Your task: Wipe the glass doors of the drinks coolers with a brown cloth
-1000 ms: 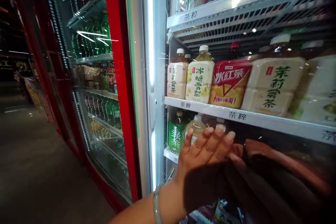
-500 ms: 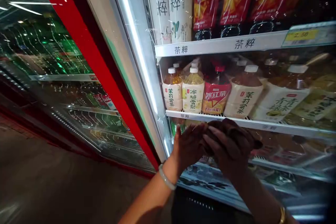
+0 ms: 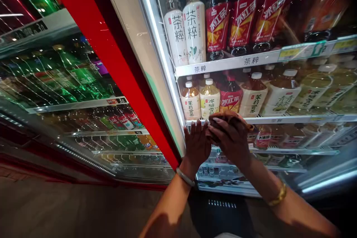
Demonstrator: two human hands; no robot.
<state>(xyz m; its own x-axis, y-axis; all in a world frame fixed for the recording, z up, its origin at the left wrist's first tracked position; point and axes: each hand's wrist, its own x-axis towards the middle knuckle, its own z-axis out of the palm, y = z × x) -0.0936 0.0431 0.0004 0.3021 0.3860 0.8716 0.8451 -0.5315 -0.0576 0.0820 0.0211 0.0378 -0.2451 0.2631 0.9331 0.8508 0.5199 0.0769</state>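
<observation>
Cloth [image 3: 235, 120] before bottles [image 3: 194, 29] on shelves [image 3: 219, 65]

White bottles [image 3: 195, 31] and shelf strip [image 3: 226, 64] read "茶粹"; red-labelled bottles [image 3: 242, 20] "冰红茶".

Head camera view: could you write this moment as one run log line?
left hand: open, fingers spread | right hand: holding brown cloth | ahead: drink bottles on fridge shelves

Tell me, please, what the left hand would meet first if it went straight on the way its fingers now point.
Probably the shelf edge below the tea bottles, though a glass pane might come first; depth is unclear.
</observation>
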